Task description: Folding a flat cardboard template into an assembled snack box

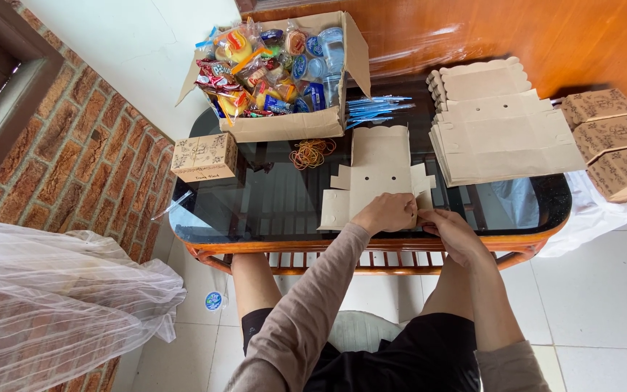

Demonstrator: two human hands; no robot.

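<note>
- Flat kraft box blank [380, 168] lying on glass table [270, 203], near edge.
- Left hand [386, 213] pressing down on blank, fingers curled.
- Right hand [450, 229] pinching side flap.
- Folding step; next likely needs creasing flap upright.
- Snack carton [284, 123], blank stack [502, 138] behind.

Both arms outstretched, left hand [386, 213] knuckles-up, fingers curled under, right hand [450, 226] just beside, grip pinched.

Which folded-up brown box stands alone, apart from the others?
The small printed box at the glass table's left end, beside the snack carton; the other assembled boxes cluster at right.
</note>
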